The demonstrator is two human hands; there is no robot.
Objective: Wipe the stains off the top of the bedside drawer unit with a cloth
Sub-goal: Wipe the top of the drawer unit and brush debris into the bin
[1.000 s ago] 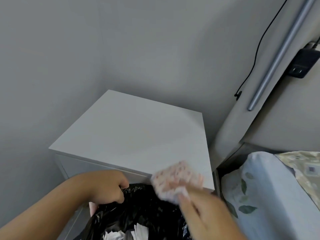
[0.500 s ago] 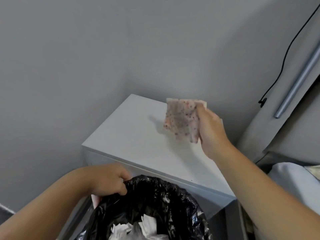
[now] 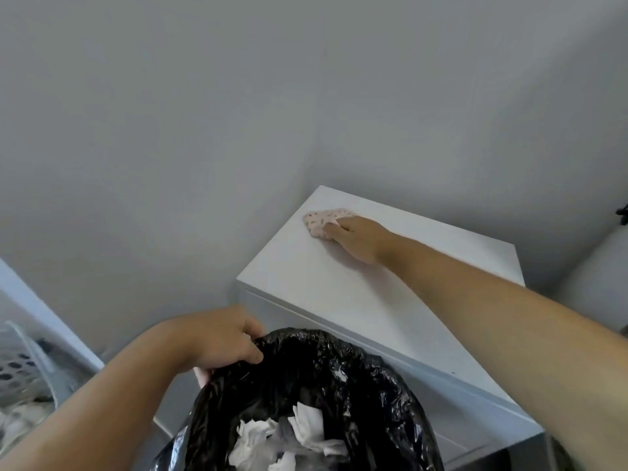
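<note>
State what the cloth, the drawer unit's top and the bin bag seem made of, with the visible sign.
Cloth: thin soft fabric, pale pink with dots; it bunches under the right hand. Drawer unit top: probably laminated or painted board, matt white, flat, crisp edges. Bin bag: thin black plastic film, glossy, crinkled highlights.

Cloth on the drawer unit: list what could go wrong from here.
1. The cloth lies near the far left corner of the drawer unit top; a stroke outward by the right hand could push it off the edge towards the wall.
2. The left hand holds the black bin bag only at its rim; reaching further may tip it and spill the crumpled paper.
</note>
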